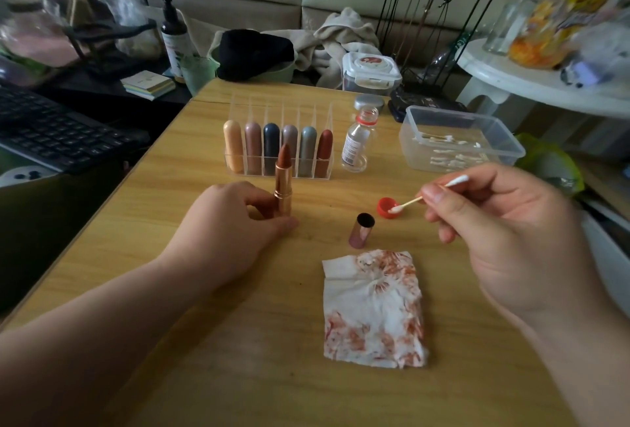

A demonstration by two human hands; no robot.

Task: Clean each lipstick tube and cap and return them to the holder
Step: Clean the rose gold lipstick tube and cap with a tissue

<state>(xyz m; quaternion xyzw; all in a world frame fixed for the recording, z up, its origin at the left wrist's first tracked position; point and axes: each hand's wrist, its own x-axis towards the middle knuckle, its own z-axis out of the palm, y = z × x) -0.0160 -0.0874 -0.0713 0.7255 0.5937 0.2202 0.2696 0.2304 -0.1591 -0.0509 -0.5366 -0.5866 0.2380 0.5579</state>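
Well to the left, past the table's (204, 358) slanting edge, a black keyboard (51, 130) sits lower down. The left forearm comes in from the lower left corner, and the left hand (231, 218) rests on the wood with thumb and fingers curled round the base of the lipstick tube (283, 188). The tube is rose-gold and stands upright on the table, its brown-red bullet wound out and uncapped. Just behind it is the clear holder (238, 167), with six capped lipsticks standing in its slots. Bare wood shows between the two forearms, left of the tissue. To the right of the tube, apart from it, the pink metallic cap (361, 230) stands with its dark open end up. In front of it lies a crumpled tissue (375, 307) smeared red-brown. A small red lid (385, 206) lies beside the cap, a clear bottle (356, 143) behind it. The cotton swab's (407, 204) lower tip rests in the lid. A clear plastic tub (511, 150) of swabs sits near the table's right edge. The right hand (504, 222) hovers above the table, pinching the swab between thumb and fingertips.
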